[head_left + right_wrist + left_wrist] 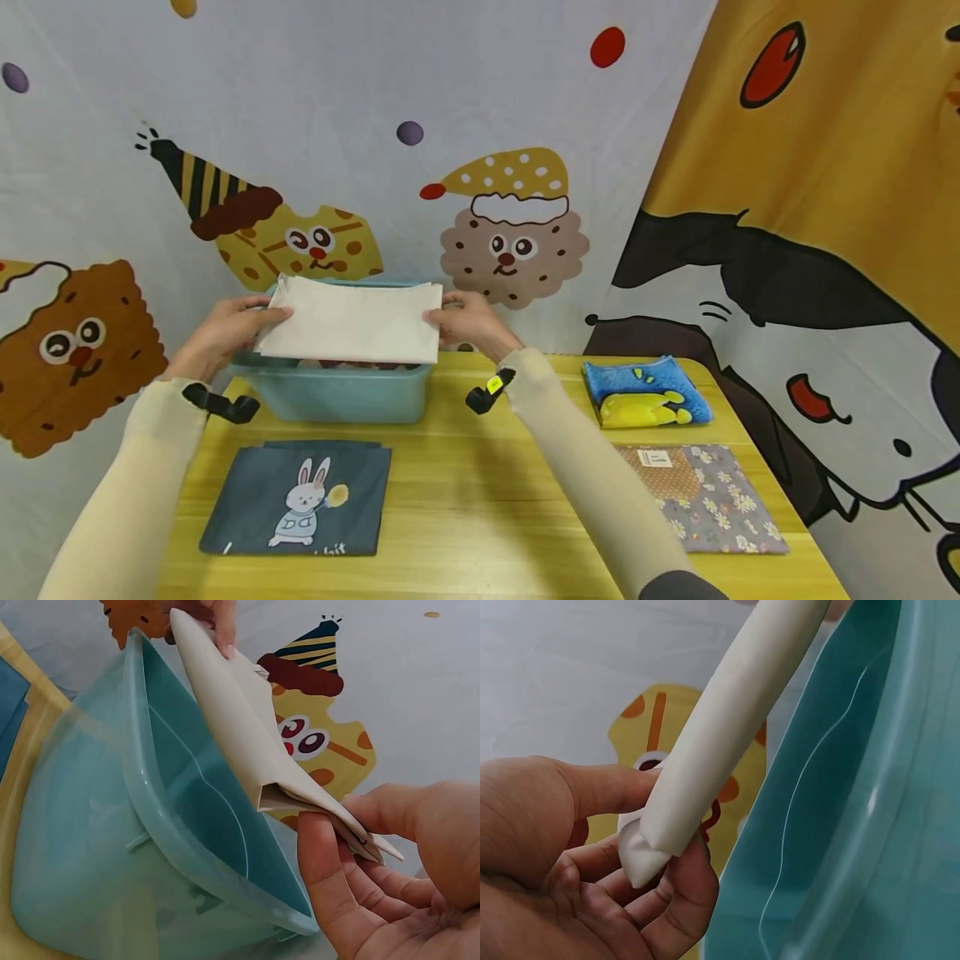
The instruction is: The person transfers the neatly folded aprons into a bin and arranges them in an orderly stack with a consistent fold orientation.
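The left hand [228,331] pinches one end of the cream folded cloth [352,323], the right hand [476,322] the other; it hangs between them, over the bin [337,396]. Matched, level pinches that catch every layer should keep the folds closed. Counted: one rabbit-print piece [307,500] nearer than the left hand, one cream cloth, one bin, two folded pieces [648,393] right of the right hand.

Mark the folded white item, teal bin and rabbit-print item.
Folded white item [352,323]: head view, middle of its front face.
Teal bin [341,396]: head view, its front wall.
Rabbit-print item [302,500]: head view, the printed rabbit.
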Motion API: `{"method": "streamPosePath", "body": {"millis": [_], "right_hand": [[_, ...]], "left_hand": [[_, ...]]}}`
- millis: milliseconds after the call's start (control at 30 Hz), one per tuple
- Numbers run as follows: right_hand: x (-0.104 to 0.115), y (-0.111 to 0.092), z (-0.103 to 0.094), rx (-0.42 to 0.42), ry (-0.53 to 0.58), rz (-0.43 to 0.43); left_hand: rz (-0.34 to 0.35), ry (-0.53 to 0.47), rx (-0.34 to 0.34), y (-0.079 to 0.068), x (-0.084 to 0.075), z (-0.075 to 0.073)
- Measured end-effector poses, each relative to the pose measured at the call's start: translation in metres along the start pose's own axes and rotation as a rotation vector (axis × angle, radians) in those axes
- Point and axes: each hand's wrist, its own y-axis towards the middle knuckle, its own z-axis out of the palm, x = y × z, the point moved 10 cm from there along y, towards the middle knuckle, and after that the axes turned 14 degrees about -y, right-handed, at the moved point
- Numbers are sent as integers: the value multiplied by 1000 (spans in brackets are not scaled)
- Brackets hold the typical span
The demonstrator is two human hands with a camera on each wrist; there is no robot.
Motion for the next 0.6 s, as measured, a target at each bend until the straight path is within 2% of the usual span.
{"method": "streamPosePath", "body": {"millis": [300,600], "right_hand": [[15,17,8,-37,-46,17],[20,30,13,-25,-79,-6]], "left_hand": [[-20,75,-34,13,2,-19],[-4,82,-74,24,4,-25]]}}
